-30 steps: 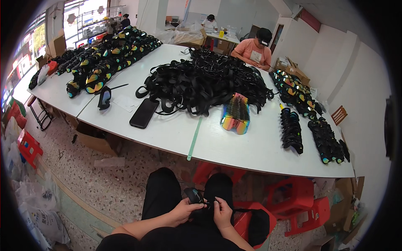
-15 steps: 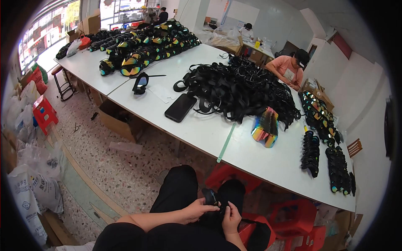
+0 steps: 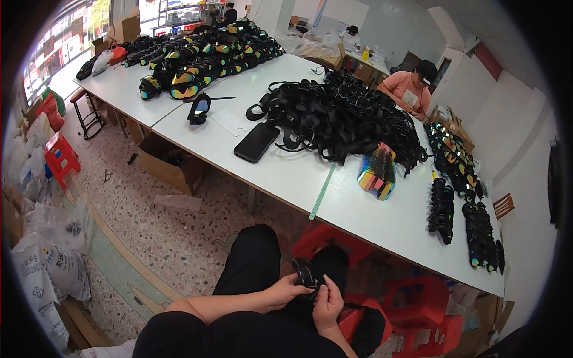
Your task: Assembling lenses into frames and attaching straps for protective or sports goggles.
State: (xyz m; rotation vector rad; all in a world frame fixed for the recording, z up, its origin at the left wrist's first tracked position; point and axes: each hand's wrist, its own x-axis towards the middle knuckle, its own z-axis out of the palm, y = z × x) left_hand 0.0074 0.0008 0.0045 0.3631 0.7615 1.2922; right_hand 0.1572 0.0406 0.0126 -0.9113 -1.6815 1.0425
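Observation:
Over my lap, my left hand is closed on the near side of a pair of dark goggles, seen small and edge-on. My right hand pinches at their right end with thumb and fingertips; the small part between those fingers is too dark to make out. Both hands are below the table's front edge. On the white table ahead lies a big tangled heap of black straps. A stack of rainbow mirrored lenses sits in front of it, and a black phone to its left.
Rows of mirrored goggles cover the far left of the table; more goggles line its right end. A single pair of goggles stands near the phone. Red stools are at my right. A co-worker in pink sits across.
The goggles in my hands have tilted slightly, showing more of their surface. My right hand has shifted a little upward beside them. The whole view has moved slightly.

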